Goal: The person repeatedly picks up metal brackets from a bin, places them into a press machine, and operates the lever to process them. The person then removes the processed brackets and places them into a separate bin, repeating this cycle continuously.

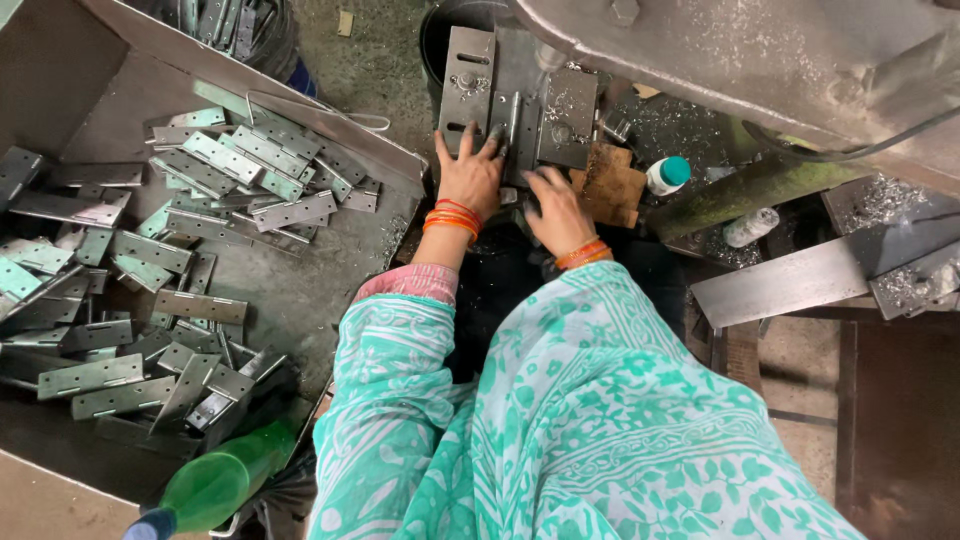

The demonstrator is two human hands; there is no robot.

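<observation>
my left hand (pixel 470 172) lies flat, fingers spread, on the hinge plates (pixel 515 105) sitting in the press bed right under the machine head (pixel 720 55). my right hand (pixel 558 208) rests just beside it, curled at the near edge of the plates; whether it pinches anything i cannot tell. the risk i see is fingers caught if the head drops, or a plate sliding crooked. the tray of loose hinges (pixel 150 270) sits well apart to my left.

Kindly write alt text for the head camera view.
Both hands, left hand and right hand, rest on a metal hinge under a press machine. A tray of hinge plates lies left.
</observation>
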